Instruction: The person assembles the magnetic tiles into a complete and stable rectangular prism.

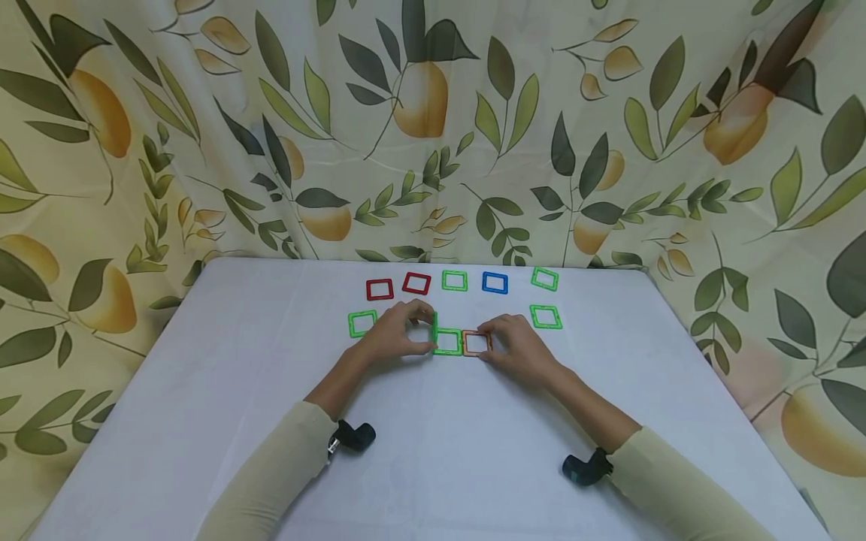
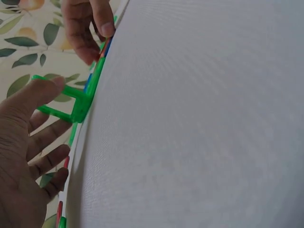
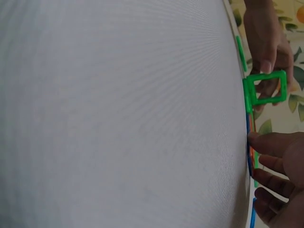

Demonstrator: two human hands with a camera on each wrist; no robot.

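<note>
The left hand (image 1: 394, 332) pinches the upright green frame (image 1: 434, 330) between thumb and fingers; this piece stands on the bench (image 1: 433, 451) at the left edge of the flat green frame (image 1: 447, 353). Next, the orange frame (image 1: 471, 355) lies flat, pinched across its right part by the right hand (image 1: 521, 347). Frames are probably light, stiff and smooth; grip by the rims. The head view gives the upright green frame edge-on; both wrist views expose its square opening.

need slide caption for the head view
Left hand holds upright green square plastic frame; right hand grips orange square plastic frame.
</note>
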